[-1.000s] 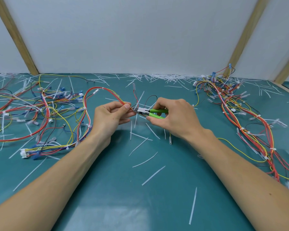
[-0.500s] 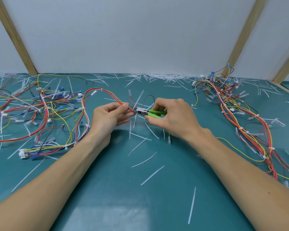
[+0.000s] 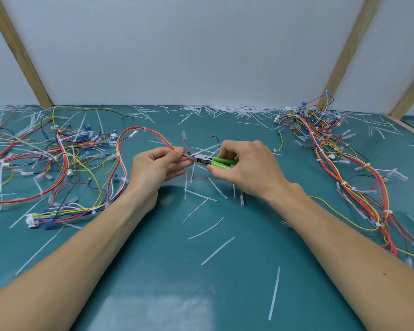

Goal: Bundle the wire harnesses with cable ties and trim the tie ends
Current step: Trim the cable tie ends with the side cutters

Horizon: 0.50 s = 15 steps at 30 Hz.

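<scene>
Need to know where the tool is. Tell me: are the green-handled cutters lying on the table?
No, the right hand grips the green-handled cutters above the table, their tip at the wire bundle that the left hand pinches.

Two bare forearms, no sleeves in view. No gloves, rings, watch or wristband on left hand (image 3: pixel 157 169) or right hand (image 3: pixel 245 167). Short, unpainted nails. Tiny dark mole on right forearm (image 3: pixel 359 254), toward the elbow. Faint tendon lines along the inner left forearm (image 3: pixel 81 254), near the wrist.
</scene>
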Available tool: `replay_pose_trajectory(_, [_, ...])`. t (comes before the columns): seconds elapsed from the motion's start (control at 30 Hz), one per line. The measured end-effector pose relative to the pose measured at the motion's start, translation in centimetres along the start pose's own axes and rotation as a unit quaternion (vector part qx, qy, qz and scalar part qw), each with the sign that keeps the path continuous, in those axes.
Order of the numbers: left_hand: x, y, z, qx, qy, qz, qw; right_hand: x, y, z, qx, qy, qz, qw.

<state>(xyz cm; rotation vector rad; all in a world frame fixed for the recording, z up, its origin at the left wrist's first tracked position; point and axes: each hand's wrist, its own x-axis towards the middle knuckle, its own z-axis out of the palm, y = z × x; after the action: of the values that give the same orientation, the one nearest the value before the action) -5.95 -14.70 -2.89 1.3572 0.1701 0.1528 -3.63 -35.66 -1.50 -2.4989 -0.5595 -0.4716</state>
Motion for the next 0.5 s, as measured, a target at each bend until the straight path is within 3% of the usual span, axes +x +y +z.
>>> replay_pose_trajectory(0.27, [0.0, 0.1, 0.0, -0.010, -0.005, 0.010, 1.000, 0.1, 0.3, 0.5, 0.012, 0.019, 0.029, 0.999])
replay_pose_trajectory(0.5, [0.2, 0.2, -0.2, -0.008, -0.001, 0.006, 1.000, 1.1, 1.6, 0.5, 0.204, 0.099, 0.180, 0.957])
